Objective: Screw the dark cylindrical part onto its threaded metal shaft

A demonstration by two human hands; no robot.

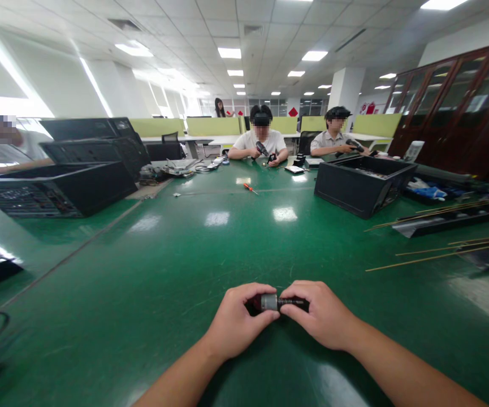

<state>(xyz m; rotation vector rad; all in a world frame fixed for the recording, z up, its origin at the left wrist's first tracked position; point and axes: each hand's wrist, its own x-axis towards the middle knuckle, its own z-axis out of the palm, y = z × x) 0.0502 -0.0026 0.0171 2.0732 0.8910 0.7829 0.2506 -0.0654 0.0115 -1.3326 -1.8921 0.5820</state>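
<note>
Both hands are closed on one small tool near the lower middle of the frame. The left hand (232, 319) grips its dark reddish end, thumb and fingers curled round beside a grey metal collar (269, 302); the right hand (327, 316) pinches the dark, ribbed part (297, 302) just right of the collar. The two parts sit in line, end to end. Whether they are fastened or only meeting is hidden by the fingers, so I cannot tell if the fit is complete. The lining-up looks done; since both hands grip the tool and it has not been set down, the handling seems unfinished.

Beyond the hands is the green table (176, 243). Near the upper middle lies an orange-handled screwdriver (249, 187), untouched. At the upper right stands an open black computer case (341, 189), with thin rods (414, 261) lower down at the right edge. Another black case (53, 195) is at the left. At the upper middle, a co-worker (248, 141) holds a power drill (262, 148); other people sit at far left and upper right.
</note>
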